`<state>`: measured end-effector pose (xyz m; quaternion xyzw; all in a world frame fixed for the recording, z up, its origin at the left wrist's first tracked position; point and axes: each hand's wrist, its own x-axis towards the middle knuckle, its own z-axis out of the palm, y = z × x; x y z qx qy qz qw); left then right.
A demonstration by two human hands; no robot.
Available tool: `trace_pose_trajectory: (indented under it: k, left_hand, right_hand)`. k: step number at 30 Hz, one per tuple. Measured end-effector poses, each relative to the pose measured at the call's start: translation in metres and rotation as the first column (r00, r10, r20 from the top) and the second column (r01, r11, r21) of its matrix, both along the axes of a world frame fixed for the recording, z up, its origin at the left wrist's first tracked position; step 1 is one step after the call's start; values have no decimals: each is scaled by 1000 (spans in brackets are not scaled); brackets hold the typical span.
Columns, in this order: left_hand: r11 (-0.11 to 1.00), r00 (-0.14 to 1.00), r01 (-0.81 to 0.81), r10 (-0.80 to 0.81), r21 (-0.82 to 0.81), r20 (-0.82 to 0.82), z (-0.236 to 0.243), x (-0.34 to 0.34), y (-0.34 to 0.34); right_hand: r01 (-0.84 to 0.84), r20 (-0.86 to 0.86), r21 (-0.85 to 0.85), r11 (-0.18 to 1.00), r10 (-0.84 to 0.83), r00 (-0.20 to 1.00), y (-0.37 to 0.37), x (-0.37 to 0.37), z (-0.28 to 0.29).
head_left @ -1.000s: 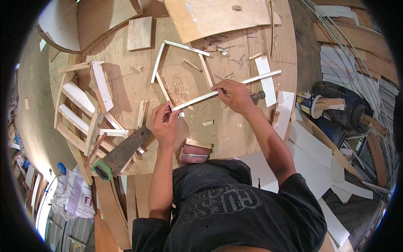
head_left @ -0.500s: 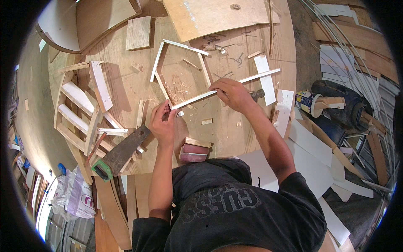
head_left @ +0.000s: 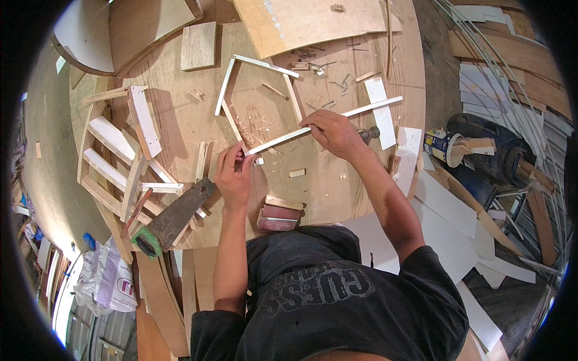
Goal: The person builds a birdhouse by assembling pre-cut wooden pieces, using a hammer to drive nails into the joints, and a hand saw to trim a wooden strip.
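A long, thin wooden strip [head_left: 280,140] with a white face slants across the near side of a wooden frame [head_left: 227,90] made of narrow strips. At the strip's left end, my left hand [head_left: 233,174] pinches it where it meets the frame's corner. Farther along, my right hand [head_left: 332,133] grips the strip from above near its middle, beside the frame's right piece [head_left: 293,99]. The strip's right end extends over a white board piece [head_left: 379,111]. A hammer head [head_left: 369,136] shows just right of my right hand; the rest of it is hidden.
A handsaw [head_left: 174,219] with a green handle lies at the left near edge, by a slatted wooden assembly [head_left: 114,150]. Nails [head_left: 342,83] and shavings are scattered on the wooden tabletop [head_left: 337,204]. A sanding block [head_left: 279,215] sits close to my body.
Almost nothing differs. The right end of the strip has shifted very slightly away from me, and both hands keep their hold on it.
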<state>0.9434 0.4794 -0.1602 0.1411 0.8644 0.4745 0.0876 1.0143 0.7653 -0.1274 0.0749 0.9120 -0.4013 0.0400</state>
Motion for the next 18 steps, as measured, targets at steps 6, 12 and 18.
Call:
trace_pose_trajectory:
  k: [6,12,18]
  left_hand:
    - [984,985,162,-166,-70,-52,8,-14,-4]
    - [989,989,135,-138,-53,-59,7,-14,-2]
    - [992,992,123,-123,-22,-32,3,-14,-3]
  right_hand:
    - [-6,-43,-6,1000,6,999,0,0,-2]
    - [44,-37,32,999,-43,998,-2,8,-2]
    - [131,-56,-4,991,-131,990,-4,12,-1]
